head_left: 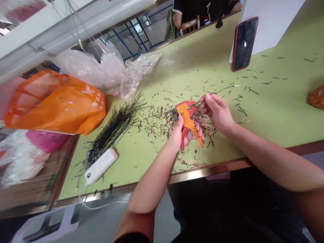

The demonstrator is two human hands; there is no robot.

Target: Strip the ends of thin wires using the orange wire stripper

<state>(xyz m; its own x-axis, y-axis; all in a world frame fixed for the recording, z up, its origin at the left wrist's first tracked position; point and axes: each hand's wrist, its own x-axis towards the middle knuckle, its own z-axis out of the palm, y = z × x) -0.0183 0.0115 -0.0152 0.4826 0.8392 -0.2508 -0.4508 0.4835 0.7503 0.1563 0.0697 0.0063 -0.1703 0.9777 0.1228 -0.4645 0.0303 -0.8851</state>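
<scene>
My left hand (180, 133) is wrapped round the handles of an orange and red wire stripper (186, 116), whose jaws point up and to the right. Pinched in the fingers of my right hand (214, 109) is a thin black wire (222, 89) with a blue tip at its far end. The wire's near end is at the stripper's jaws; whether they grip it I cannot tell. Under both hands lies a heap of black and copper clippings (204, 121). To the left rests a bundle of long black wires (113, 126), some with blue tips.
A white power bank (101, 166) with a cable lies by the front edge. An orange bag (60, 104) and clear plastic bags (101, 67) stand at the left. A phone (245, 44) leans on a white box (270, 25). Another person (192, 10) sits across the green table (273, 111).
</scene>
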